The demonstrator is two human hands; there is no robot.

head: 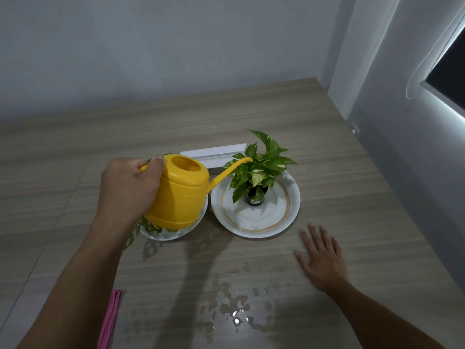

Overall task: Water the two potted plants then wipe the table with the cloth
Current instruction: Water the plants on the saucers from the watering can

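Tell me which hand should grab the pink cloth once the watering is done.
Probably the left hand after setting down the yellow watering can: the pink cloth lies on its side; the empty right hand would reach across the spill.

Yellow watering can tilts its spout over the right plant; left plant mostly hidden, pink cloth nearby.

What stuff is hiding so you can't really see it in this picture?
Head view, all of it:
- Left plant: mostly hidden behind the yellow watering can; its pot is not visible.
- Pink cloth: cut off by the bottom edge.
- Water in the can: the opening shows only yellow inside.
- Label on the right plant's pot: too small to read.
- White strip behind the plants: partly covered.
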